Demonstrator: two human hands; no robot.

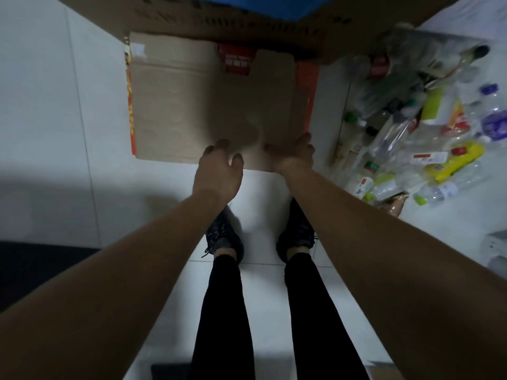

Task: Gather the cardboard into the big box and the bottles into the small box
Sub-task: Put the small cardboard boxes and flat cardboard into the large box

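Note:
A flattened brown cardboard sheet (203, 105) with red print on its edges lies out in front of me over the white floor. Its far edge reaches a big cardboard box (247, 26) at the top. My right hand (293, 154) grips the sheet's near edge at the right corner, thumb on top. My left hand (219, 171) hovers at the same near edge with fingers spread, touching or just above it. A heap of plastic bottles (428, 138) lies to the right on the floor.
My two feet in dark shoes (225, 237) stand on the white tiles just behind the sheet. A blue surface shows inside the big box. A dark mat (33, 270) lies at the left. Small cardboard scraps lie at the bottom edge.

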